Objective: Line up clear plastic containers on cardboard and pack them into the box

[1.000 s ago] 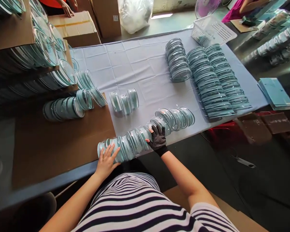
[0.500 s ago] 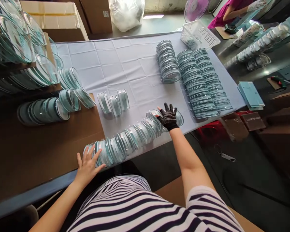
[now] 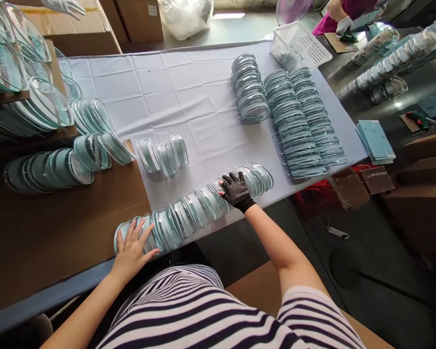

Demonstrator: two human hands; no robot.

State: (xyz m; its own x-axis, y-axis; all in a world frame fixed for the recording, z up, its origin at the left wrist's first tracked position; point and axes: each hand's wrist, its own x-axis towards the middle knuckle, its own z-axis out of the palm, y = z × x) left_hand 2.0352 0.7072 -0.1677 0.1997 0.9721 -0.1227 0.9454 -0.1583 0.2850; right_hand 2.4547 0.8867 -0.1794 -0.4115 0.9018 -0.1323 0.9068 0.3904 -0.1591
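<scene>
A long row of round, clear plastic packs with pale blue bands lies on edge along the table's near side. My bare left hand rests on the row's left end, its fingers spread. Over the right part of the row lies my right hand, in a black dotted glove with bare fingertips showing. Its fingers are stretched out across the tops and hide the packs under the palm. More of these packs continue to the right of the glove. Beyond the row stands a short group of similar packs.
Stacked rows of packs stand at the table's right, below a white basket. Racked packs and brown cardboard fill the left. A co-worker's white-gloved hand shows at top left, another person's gloved hand at top right.
My right hand has slid left along the row, uncovering packs at its right end. My left hand stays on the left end. A co-worker's gloved hand has appeared at top left.
</scene>
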